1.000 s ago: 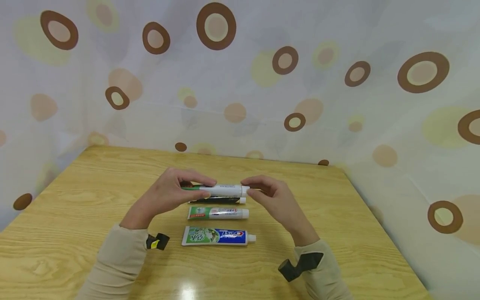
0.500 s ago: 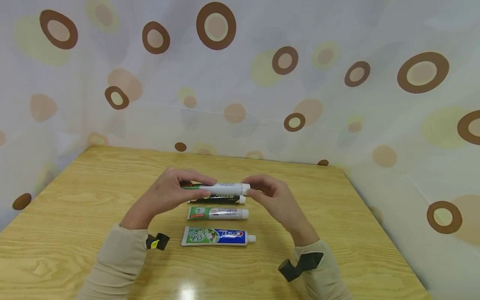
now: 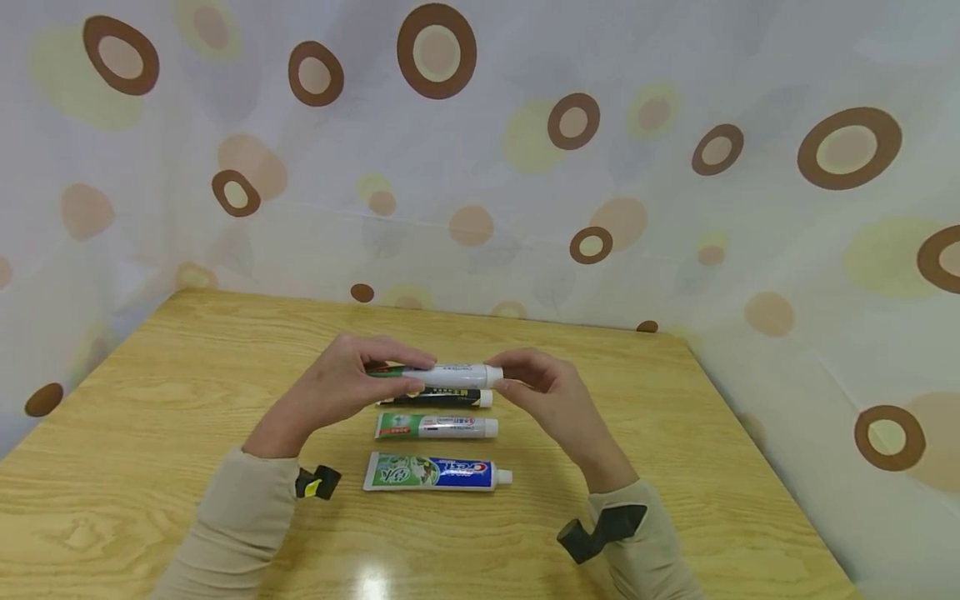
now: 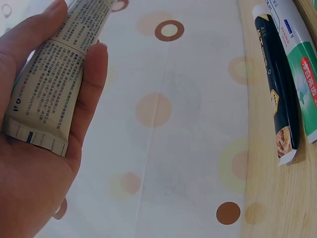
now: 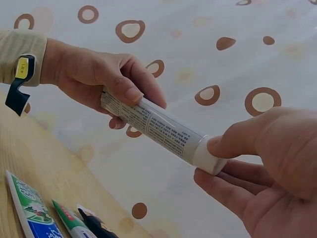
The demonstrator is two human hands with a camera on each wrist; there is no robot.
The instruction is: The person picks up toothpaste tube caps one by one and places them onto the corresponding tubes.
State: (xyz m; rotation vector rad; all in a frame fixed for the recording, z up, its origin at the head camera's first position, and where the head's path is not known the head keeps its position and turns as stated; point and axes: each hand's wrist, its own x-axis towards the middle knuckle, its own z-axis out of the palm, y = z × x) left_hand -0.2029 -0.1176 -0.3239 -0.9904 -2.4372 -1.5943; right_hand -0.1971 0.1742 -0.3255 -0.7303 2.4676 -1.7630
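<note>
In the head view my left hand (image 3: pixel 330 392) grips a white and green toothpaste tube (image 3: pixel 453 376) by its body, thumb and fingers on opposite sides. The tube lies level above the table, crimped end to the left. My right hand (image 3: pixel 551 404) pinches the white cap (image 5: pixel 204 154) between thumb and fingertips, and the cap sits on the tube's end. Dense small print covers the side of the tube seen in the left wrist view. Below it, partly hidden in the head view, lies a black toothpaste tube (image 3: pixel 450 397).
Nearer on the wooden table (image 3: pixel 637 550) lie a smaller green and white toothpaste tube (image 3: pixel 442 427) and a larger green and blue one (image 3: pixel 431 472), both with caps to the right. A pale patterned sheet (image 3: pixel 480 167) walls the back and sides.
The held tube and both hands have risen a little, so more of the black tube shows beneath. Both hands keep their hold; whether the cap has turned cannot be seen.
</note>
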